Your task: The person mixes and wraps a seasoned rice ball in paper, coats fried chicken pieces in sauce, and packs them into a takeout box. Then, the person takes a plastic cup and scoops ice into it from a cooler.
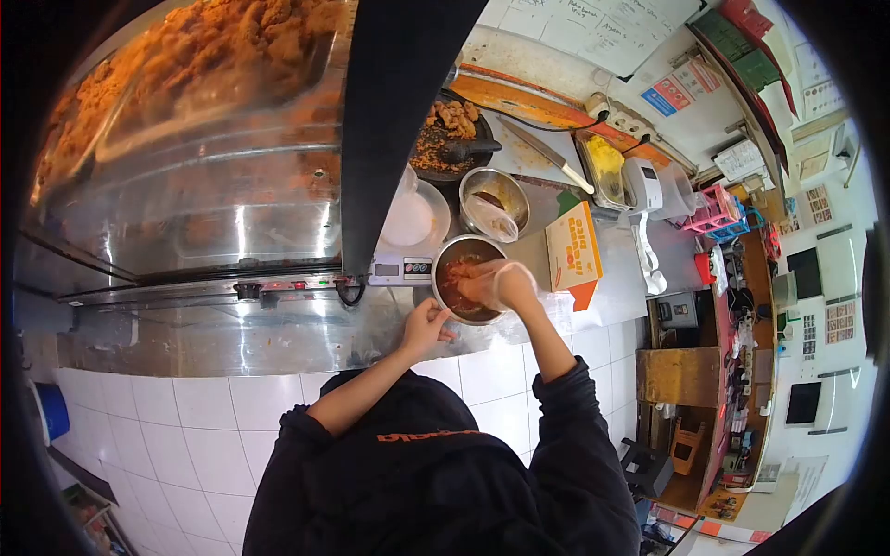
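Note:
A steel mixing bowl with red sauce and reddish pieces of food stands near the counter's front edge. My left hand pinches its near left rim between thumb and fingers. Down inside the bowl is my right hand, in a loose clear plastic glove, its fingers among the red food and partly hidden by it. Just behind is a second steel bowl, with a clear plastic tub tilted in it. A digital kitchen scale sits to the left beneath a pale plastic bowl.
A dark stone mortar with crumbled fried food and a large knife lie farther back. To the right stands a printed food box. The glass display cabinet of fried food borders the left; a dark post blocks part of the view.

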Action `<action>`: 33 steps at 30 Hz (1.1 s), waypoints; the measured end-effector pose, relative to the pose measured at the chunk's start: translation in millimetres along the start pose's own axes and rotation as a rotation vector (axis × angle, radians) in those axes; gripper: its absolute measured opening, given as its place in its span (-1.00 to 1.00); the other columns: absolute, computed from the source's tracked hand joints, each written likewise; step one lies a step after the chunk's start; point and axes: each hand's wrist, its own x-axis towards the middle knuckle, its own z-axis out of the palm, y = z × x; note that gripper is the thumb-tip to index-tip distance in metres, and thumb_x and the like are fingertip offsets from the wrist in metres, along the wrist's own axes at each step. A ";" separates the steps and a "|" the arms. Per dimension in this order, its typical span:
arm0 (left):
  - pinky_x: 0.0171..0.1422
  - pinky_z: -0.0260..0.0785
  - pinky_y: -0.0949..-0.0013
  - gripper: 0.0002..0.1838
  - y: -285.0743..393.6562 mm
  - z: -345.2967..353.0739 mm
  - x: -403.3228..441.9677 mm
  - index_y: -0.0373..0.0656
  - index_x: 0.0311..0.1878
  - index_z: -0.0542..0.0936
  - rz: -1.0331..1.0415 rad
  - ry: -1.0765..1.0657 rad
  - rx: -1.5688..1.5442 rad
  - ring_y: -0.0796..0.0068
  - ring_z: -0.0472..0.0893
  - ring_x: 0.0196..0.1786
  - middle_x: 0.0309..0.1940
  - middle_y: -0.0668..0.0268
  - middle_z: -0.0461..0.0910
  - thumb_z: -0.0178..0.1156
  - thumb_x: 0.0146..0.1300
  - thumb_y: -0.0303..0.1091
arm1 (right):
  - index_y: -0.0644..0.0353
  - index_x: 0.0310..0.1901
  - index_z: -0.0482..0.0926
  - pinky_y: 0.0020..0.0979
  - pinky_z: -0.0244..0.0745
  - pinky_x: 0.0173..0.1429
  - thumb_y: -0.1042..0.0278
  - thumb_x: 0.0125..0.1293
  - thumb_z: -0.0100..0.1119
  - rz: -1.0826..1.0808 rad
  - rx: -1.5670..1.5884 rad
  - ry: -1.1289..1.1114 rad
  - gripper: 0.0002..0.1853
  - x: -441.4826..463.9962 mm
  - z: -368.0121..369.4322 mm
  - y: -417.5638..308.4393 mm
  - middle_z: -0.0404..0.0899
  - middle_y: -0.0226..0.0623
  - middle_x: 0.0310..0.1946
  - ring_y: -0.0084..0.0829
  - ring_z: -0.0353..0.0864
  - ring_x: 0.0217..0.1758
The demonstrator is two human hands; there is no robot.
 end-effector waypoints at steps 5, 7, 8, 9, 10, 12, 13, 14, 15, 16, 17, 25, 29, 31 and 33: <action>-0.52 0.48 0.49 -0.87 1.9 -0.4 -3.1 -0.17 -0.27 0.31 -0.005 -0.008 -0.004 0.39 0.63 -0.51 -0.35 0.22 0.57 0.00 0.31 -0.35 | 0.25 -0.45 0.64 -0.27 0.50 -0.12 0.07 -0.14 0.17 0.148 -0.216 -0.144 -0.63 12.3 27.6 -18.6 0.55 0.11 -0.47 -0.11 0.62 -0.26; -0.52 0.48 0.50 -0.89 -0.1 -1.7 -3.0 -0.17 -0.25 0.32 -0.016 -0.014 0.000 0.38 0.64 -0.48 -0.34 0.23 0.57 -0.01 0.31 -0.35 | 0.23 -0.44 0.64 -0.26 0.50 -0.16 0.08 -0.14 0.19 0.018 -0.193 -0.117 -0.65 1.1 13.9 -34.6 0.56 0.08 -0.48 -0.11 0.62 -0.29; -0.52 0.48 0.50 -0.89 -1.0 -1.8 -2.7 -0.17 -0.25 0.32 -0.014 -0.015 0.000 0.38 0.64 -0.48 -0.34 0.23 0.57 -0.01 0.31 -0.35 | 0.10 -0.37 0.66 -0.29 0.48 -0.25 0.17 -0.13 0.21 -0.195 -0.387 -0.192 -0.73 5.6 15.6 -25.9 0.61 -0.16 -0.45 -0.18 0.59 -0.38; -0.53 0.48 0.48 -0.88 -3.8 -3.3 -2.3 -0.18 -0.23 0.33 -0.026 -0.013 -0.024 0.38 0.63 -0.51 -0.38 0.24 0.57 0.00 0.30 -0.36 | 0.10 -0.37 0.66 -0.29 0.48 -0.25 0.17 -0.13 0.21 -0.196 -0.388 -0.191 -0.73 8.7 19.0 -9.1 0.61 -0.16 -0.45 -0.18 0.59 -0.38; -0.54 0.48 0.47 -0.87 -5.3 -5.0 -2.2 -0.20 -0.20 0.34 -0.037 -0.010 -0.048 0.38 0.62 -0.53 -0.41 0.25 0.56 0.02 0.29 -0.37 | 0.13 -0.38 0.66 -0.32 0.48 -0.26 0.20 -0.11 0.22 -0.205 -0.270 -0.108 -0.75 11.5 23.2 14.3 0.61 -0.15 -0.44 -0.19 0.59 -0.38; -0.52 0.46 0.48 -0.86 4.2 -6.2 -11.3 -0.19 -0.19 0.37 -0.002 0.082 0.050 0.42 0.61 -0.53 -0.39 0.27 0.57 0.04 0.28 -0.35 | 0.16 -0.40 0.65 -0.34 0.48 -0.27 0.22 -0.10 0.23 -0.214 -0.152 -0.031 -0.77 9.8 8.6 29.4 0.61 -0.14 -0.42 -0.20 0.59 -0.39; -0.49 0.45 0.50 -0.85 12.7 -5.6 -18.5 -0.18 -0.18 0.39 0.031 0.169 0.154 0.46 0.59 -0.53 -0.37 0.28 0.58 0.06 0.26 -0.34 | 0.21 -0.37 0.64 -0.35 0.48 -0.26 0.24 -0.07 0.23 -0.213 -0.112 -0.004 -0.75 3.7 -16.5 18.6 0.62 -0.16 -0.41 -0.24 0.61 -0.37; -0.49 0.45 0.50 -0.85 24.5 -2.9 -25.6 -0.18 -0.18 0.39 0.028 0.166 0.157 0.46 0.59 -0.53 -0.37 0.28 0.58 0.06 0.26 -0.34 | 0.27 -0.35 0.62 -0.36 0.49 -0.25 0.26 -0.04 0.23 -0.209 -0.071 0.025 -0.74 -0.7 -30.6 14.3 0.63 -0.17 -0.40 -0.28 0.62 -0.35; -0.48 0.43 0.46 -0.84 39.5 2.3 -33.4 -0.19 -0.22 0.44 0.235 0.218 0.391 0.47 0.58 -0.55 -0.42 0.27 0.58 0.10 0.23 -0.31 | 0.27 -0.35 0.62 -0.36 0.49 -0.25 0.26 -0.04 0.23 -0.205 -0.068 0.025 -0.74 -3.5 -30.1 19.3 0.63 -0.17 -0.40 -0.28 0.62 -0.35; -0.46 0.41 0.43 -0.82 50.7 7.9 -39.8 -0.19 -0.27 0.49 0.445 0.267 0.624 0.47 0.56 -0.56 -0.47 0.27 0.59 0.13 0.21 -0.27 | 0.30 -0.32 0.61 -0.36 0.49 -0.22 0.27 0.00 0.21 -0.133 0.375 0.009 -0.73 -6.7 -25.9 25.4 0.64 -0.18 -0.37 -0.31 0.63 -0.32; -0.46 0.41 0.43 -0.82 58.1 16.3 -45.0 -0.19 -0.27 0.49 0.444 0.266 0.627 0.47 0.56 -0.56 -0.47 0.27 0.59 0.13 0.21 -0.27 | 0.34 -0.30 0.59 -0.37 0.49 -0.20 0.28 0.04 0.20 -0.057 0.815 -0.008 -0.72 -9.1 -19.9 29.9 0.65 -0.20 -0.34 -0.34 0.64 -0.28; -0.40 0.38 0.13 -0.63 57.7 79.0 -39.4 -0.15 -0.46 0.54 0.363 0.004 0.971 0.14 0.57 -0.52 -0.65 0.17 0.55 0.13 0.12 0.01 | 0.21 0.22 0.25 -0.38 0.40 0.02 -0.25 0.30 -0.25 0.332 1.520 -0.135 -0.31 -41.6 9.4 -14.2 0.44 -0.23 0.05 -0.35 0.50 -0.03; -0.46 0.36 0.09 -0.68 55.4 78.8 -30.8 -0.17 -0.48 0.51 0.443 0.046 1.053 0.12 0.56 -0.55 -0.70 0.16 0.52 0.12 0.13 -0.07 | 0.13 0.33 -0.02 -0.21 0.23 0.27 -0.11 0.40 -0.40 0.113 1.827 -0.230 -0.39 -47.9 15.1 -5.5 0.20 -0.16 0.24 -0.23 0.27 0.25; -0.55 0.33 0.11 -0.73 53.3 80.4 -29.8 -0.16 -0.52 0.46 0.668 0.082 1.079 0.13 0.54 -0.60 -0.75 0.18 0.47 0.11 0.14 -0.16 | 0.09 0.34 -0.03 -0.19 0.25 0.26 -0.11 0.39 -0.38 0.090 1.776 -0.226 -0.39 -47.5 20.2 -2.8 0.21 -0.17 0.24 -0.22 0.28 0.25; -0.59 0.32 0.13 -0.75 49.7 86.1 -37.9 -0.16 -0.53 0.45 0.717 0.036 1.068 0.14 0.52 -0.64 -0.77 0.18 0.45 0.11 0.15 -0.20 | 0.05 0.34 -0.04 -0.17 0.26 0.25 -0.10 0.39 -0.35 0.065 1.723 -0.232 -0.40 -46.4 22.4 -5.6 0.21 -0.17 0.24 -0.21 0.29 0.24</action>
